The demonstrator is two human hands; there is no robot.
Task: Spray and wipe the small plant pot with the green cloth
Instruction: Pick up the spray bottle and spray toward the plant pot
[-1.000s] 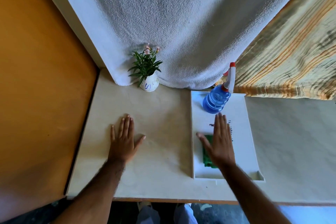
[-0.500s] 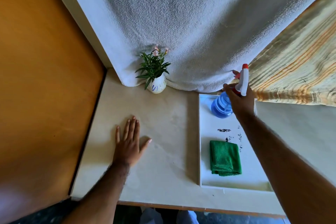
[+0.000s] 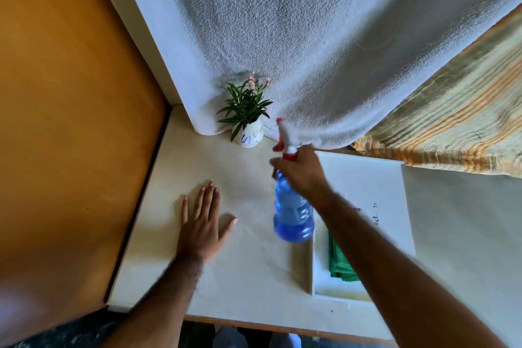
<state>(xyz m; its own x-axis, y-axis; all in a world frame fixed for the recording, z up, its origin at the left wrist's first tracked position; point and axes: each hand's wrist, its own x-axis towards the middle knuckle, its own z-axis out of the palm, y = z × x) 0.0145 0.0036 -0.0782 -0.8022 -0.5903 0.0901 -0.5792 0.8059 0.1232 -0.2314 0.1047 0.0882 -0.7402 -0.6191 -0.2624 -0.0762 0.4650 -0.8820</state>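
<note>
A small white plant pot [image 3: 250, 137] with blue marks and a leafy green plant stands at the back of the table against a hanging white towel. My right hand [image 3: 302, 174] grips the neck of a blue spray bottle [image 3: 292, 215] held in the air, its red-and-white nozzle pointing toward the pot from the right. The green cloth [image 3: 340, 261] lies folded in a white tray [image 3: 364, 178], partly hidden under my right forearm. My left hand [image 3: 203, 223] rests flat on the table with fingers spread, in front of the pot.
The cream table [image 3: 243, 268] ends at a wooden front edge. An orange wall [image 3: 70, 121] borders the left side. The white towel [image 3: 296, 37] and a striped cloth [image 3: 452, 121] hang behind the table at the back and right.
My right hand has lifted the spray bottle off the tray and carried it left toward the pot. My left hand stays flat on the table.
</note>
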